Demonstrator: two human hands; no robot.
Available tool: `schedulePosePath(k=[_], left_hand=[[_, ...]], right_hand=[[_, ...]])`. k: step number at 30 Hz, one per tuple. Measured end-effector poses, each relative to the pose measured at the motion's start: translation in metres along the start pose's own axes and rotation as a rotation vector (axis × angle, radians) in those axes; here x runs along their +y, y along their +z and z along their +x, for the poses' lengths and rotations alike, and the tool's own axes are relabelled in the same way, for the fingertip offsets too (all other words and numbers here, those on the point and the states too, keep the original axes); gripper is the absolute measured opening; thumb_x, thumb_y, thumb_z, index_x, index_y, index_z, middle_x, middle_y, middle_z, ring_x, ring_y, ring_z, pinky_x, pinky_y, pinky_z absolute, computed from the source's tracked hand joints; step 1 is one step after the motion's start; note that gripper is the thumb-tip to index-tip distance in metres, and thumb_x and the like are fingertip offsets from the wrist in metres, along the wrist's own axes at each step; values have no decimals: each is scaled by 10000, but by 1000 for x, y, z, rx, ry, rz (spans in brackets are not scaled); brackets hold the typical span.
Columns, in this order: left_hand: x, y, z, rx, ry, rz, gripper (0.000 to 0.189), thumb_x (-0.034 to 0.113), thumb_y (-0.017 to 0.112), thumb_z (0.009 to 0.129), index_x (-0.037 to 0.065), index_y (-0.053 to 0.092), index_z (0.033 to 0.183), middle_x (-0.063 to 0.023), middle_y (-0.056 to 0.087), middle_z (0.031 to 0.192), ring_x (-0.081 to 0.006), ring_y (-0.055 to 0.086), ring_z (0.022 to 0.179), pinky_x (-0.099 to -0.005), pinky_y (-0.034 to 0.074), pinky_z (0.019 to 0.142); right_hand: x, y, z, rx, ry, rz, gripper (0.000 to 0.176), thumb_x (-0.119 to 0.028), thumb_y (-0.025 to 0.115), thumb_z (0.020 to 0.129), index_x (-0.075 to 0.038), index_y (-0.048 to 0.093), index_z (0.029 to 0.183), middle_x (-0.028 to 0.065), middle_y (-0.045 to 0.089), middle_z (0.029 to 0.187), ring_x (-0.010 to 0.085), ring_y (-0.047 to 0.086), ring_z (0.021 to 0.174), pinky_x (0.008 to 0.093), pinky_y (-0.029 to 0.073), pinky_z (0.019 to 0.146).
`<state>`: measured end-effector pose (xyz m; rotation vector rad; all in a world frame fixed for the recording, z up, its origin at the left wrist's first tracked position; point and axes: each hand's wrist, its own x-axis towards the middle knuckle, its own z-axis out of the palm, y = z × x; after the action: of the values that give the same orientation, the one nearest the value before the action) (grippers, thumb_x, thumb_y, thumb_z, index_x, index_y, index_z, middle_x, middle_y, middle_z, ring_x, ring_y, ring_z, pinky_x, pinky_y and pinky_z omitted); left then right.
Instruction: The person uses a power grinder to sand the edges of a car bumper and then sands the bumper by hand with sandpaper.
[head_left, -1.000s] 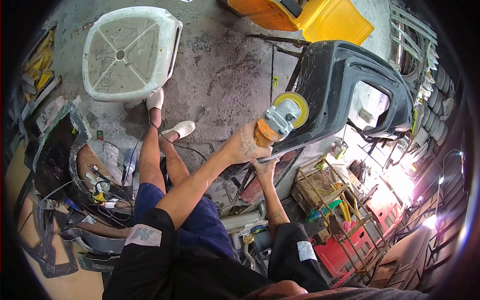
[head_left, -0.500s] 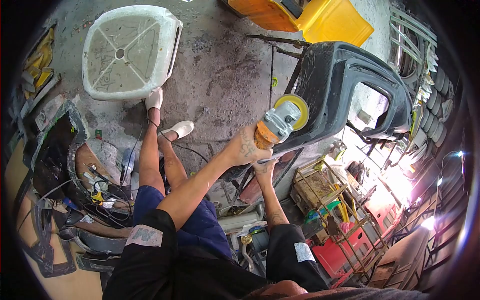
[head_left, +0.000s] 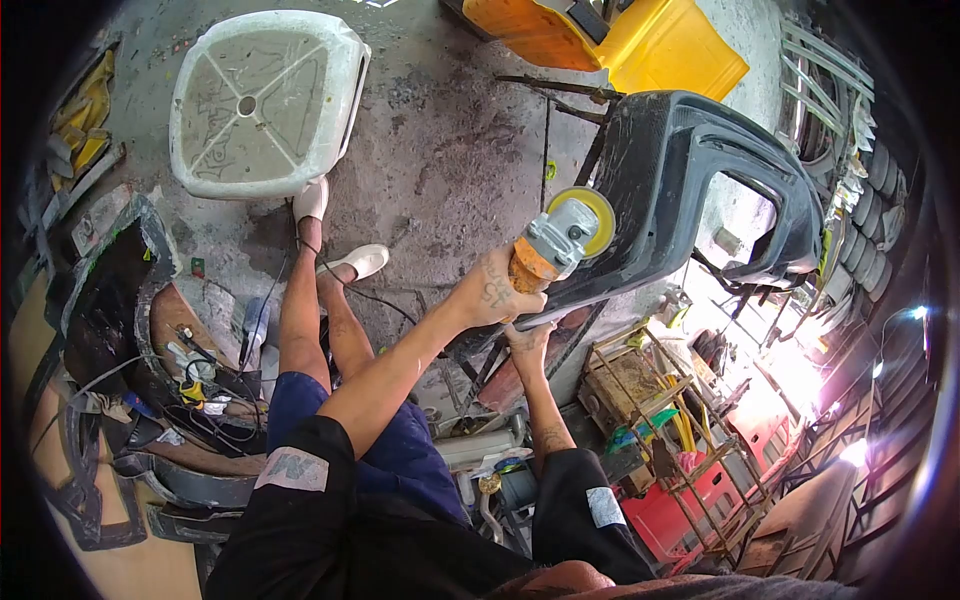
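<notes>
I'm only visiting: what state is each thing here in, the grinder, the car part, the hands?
angle grinder: gripped by the left hand, yellow disc against the black bumper; spinning or not, cannot tell.
left hand: shut around the grinder's orange body.
black bumper: propped up, tilted, dusty.
right hand: at the bumper's lower edge; grip hidden.
metal rack: standing, filled with clutter.

Two hands [head_left: 492, 292], one grinder [head_left: 556, 240], one black bumper [head_left: 680, 170], one white stool [head_left: 262, 100], two shoes [head_left: 358, 260]
</notes>
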<state>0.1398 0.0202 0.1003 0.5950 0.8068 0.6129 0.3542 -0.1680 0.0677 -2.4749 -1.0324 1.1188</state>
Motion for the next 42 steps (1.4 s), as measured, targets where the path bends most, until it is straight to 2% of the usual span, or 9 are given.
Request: schedulePosePath(k=[6, 14, 16, 20, 23, 25, 29, 32, 42], left_hand=[[2, 2, -2, 3, 11, 15, 498, 176, 785, 696, -30, 649, 1129, -94, 721, 951, -199, 673, 866, -352, 552, 836], [2, -1, 3, -35, -38, -9, 478, 164, 780, 700, -21, 644, 1120, -88, 709, 936, -194, 663, 867, -349, 547, 847], [-2, -1, 3, -29, 57, -3, 485, 158, 833, 744, -15, 673, 1168, -36, 704, 937, -125, 645, 841, -317, 548, 810], [-8, 3, 3, -27, 83, -23, 476, 157, 835, 743, -16, 675, 1157, -28, 701, 926, -119, 640, 828, -311, 546, 798], [-4, 0, 4, -38, 3, 15, 479, 159, 836, 737, -20, 675, 1152, -34, 704, 939, -121, 640, 840, -312, 545, 811], [-1, 2, 3, -10, 8, -1, 466, 186, 784, 694, -32, 662, 1088, -112, 727, 918, -209, 676, 842, -367, 556, 832], [-6, 5, 2, 19, 72, -13, 456, 183, 783, 695, -30, 659, 1078, -107, 717, 902, -213, 672, 835, -364, 555, 828], [-5, 0, 5, -14, 61, 9, 492, 158, 836, 743, -21, 669, 1170, -40, 707, 963, -132, 646, 861, -322, 546, 837], [-7, 1, 1, -37, 25, 25, 530, 166, 842, 744, -19, 663, 1208, -51, 717, 998, -143, 657, 888, -328, 549, 868]], right_hand=[[5, -1, 0, 21, -24, -99, 1300, -457, 985, 651, 126, 247, 1549, 352, 291, 1560, 452, 282, 1459, 520, 168, 1269], [-6, 0, -2, -1, 33, 7, 1337, -463, 976, 673, 123, 182, 1575, 383, 189, 1612, 458, 196, 1512, 499, 106, 1295], [-6, 0, -1, -15, 40, 1, 1342, -463, 975, 678, 131, 171, 1574, 383, 187, 1613, 457, 193, 1515, 498, 106, 1295], [-3, -1, -2, -5, 18, -9, 1379, -478, 980, 677, 161, 145, 1568, 385, 174, 1620, 456, 182, 1525, 495, 106, 1295], [2, 0, 0, -22, 38, 24, 1423, -493, 987, 669, 174, 109, 1569, 385, 165, 1624, 454, 185, 1527, 494, 110, 1294], [6, 0, 1, -27, 26, 23, 1439, -489, 986, 671, 168, 82, 1577, 385, 158, 1628, 452, 181, 1531, 492, 111, 1294], [8, -2, -1, -50, 76, 55, 1481, -479, 986, 674, 150, 11, 1594, 384, 122, 1645, 448, 164, 1544, 489, 112, 1297], [4, -3, -1, -46, 68, -5, 1503, -481, 991, 668, 137, -11, 1603, 379, 112, 1649, 445, 158, 1547, 488, 113, 1299], [-2, 0, 1, -59, 38, 58, 1264, -463, 972, 704, 103, 239, 1565, 373, 165, 1634, 477, 157, 1536, 521, 81, 1298]])
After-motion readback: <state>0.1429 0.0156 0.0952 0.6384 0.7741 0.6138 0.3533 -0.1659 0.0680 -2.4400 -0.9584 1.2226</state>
